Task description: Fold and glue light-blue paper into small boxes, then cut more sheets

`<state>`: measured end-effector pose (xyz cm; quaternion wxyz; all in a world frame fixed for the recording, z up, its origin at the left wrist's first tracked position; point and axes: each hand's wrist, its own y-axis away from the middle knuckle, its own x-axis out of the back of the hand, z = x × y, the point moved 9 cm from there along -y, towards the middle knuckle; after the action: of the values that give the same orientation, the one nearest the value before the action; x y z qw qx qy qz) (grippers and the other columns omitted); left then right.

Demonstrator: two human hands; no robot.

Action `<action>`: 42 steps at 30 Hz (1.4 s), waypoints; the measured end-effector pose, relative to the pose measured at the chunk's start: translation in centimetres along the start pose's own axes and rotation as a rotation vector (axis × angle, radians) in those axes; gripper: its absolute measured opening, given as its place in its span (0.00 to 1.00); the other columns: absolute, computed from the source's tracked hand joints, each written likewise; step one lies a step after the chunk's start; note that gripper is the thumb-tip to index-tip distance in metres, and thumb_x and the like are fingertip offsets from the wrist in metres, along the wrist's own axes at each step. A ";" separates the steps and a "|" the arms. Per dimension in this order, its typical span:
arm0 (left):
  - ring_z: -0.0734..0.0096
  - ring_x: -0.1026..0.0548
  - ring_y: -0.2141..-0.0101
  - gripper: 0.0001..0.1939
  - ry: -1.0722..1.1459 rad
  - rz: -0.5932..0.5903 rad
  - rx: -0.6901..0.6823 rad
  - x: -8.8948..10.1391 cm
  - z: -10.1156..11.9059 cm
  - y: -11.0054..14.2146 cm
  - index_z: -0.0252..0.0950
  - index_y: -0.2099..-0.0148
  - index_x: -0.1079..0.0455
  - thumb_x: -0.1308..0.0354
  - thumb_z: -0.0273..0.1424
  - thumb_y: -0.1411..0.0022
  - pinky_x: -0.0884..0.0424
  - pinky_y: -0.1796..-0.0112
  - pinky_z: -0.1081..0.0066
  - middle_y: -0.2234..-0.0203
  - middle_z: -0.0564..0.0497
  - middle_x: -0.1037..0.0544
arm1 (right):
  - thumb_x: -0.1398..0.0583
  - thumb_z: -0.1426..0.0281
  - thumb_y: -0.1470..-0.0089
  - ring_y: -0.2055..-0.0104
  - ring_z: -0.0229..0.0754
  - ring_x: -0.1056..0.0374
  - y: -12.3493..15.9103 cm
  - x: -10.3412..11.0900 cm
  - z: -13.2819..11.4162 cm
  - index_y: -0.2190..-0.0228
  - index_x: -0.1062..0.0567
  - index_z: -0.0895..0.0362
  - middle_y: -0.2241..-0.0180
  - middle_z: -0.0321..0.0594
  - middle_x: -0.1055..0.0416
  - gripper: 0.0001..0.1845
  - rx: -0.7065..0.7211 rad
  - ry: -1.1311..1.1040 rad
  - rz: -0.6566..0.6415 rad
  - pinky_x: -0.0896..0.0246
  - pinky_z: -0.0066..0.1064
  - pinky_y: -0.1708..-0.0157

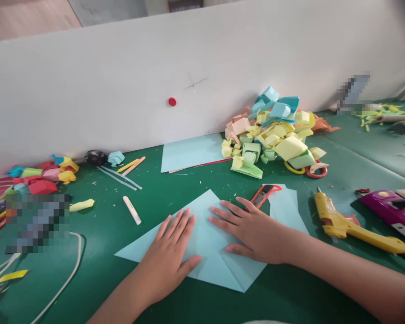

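A light blue sheet of paper (205,270) with crease lines lies turned cornerwise on the green table. My left hand (172,252) rests flat on its left part, fingers stretched out and pointing away from me. Across the right part, my right hand (243,229) lies flat with its fingers spread toward the left. Both palms press on the paper and hold nothing. Just beyond my right hand is an orange box cutter (263,196), partly hidden by the fingers. Beside it lies another light blue paper piece (286,204), partly under my right forearm.
A yellow glue gun (354,227) and a purple power strip (391,211) lie at the right. Folded paper pieces (283,135) are heaped against the white partition (121,90), near blue sheets (192,153). At the left are a white stick (132,210), more folded papers (43,175) and a cable (76,265).
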<state>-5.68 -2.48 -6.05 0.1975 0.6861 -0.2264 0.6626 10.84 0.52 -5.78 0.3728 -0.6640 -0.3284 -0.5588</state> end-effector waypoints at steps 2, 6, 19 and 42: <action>0.51 0.50 0.29 0.43 -0.004 0.003 -0.003 0.0 0.0 0.1 0.41 0.23 0.73 0.57 0.52 0.26 0.53 0.32 0.52 0.26 0.44 0.55 | 0.53 0.49 0.30 0.28 0.62 0.51 0.0 0.0 0.1 0.29 0.51 0.51 0.28 0.42 0.52 0.37 0.005 -0.001 0.005 0.58 0.64 0.34; 0.51 0.50 0.29 0.42 -0.001 0.016 -0.008 0.2 0.1 0.1 0.41 0.23 0.73 0.57 0.52 0.26 0.52 0.32 0.52 0.26 0.44 0.54 | 0.52 0.49 0.31 0.28 0.62 0.51 0.1 0.4 0.2 0.29 0.50 0.50 0.28 0.42 0.50 0.37 0.021 -0.012 0.049 0.59 0.65 0.34; 0.50 0.51 0.29 0.42 0.021 -0.033 -0.010 -0.2 -0.1 0.0 0.42 0.23 0.73 0.57 0.52 0.26 0.53 0.32 0.50 0.26 0.46 0.56 | 0.51 0.49 0.31 0.28 0.64 0.51 0.1 0.2 0.4 0.28 0.51 0.50 0.27 0.41 0.52 0.38 0.041 -0.022 0.026 0.57 0.66 0.35; 0.51 0.50 0.29 0.43 -0.019 -0.024 -0.013 -0.1 -0.2 -0.2 0.42 0.24 0.76 0.57 0.53 0.26 0.52 0.33 0.53 0.26 0.48 0.56 | 0.52 0.49 0.31 0.28 0.65 0.52 0.0 0.0 0.3 0.28 0.52 0.54 0.27 0.42 0.55 0.38 0.054 0.025 -0.022 0.52 0.66 0.38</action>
<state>-5.71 -2.17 -6.13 0.2077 0.6937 -0.2245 0.6521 11.02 0.75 -5.80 0.3883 -0.6432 -0.3459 -0.5620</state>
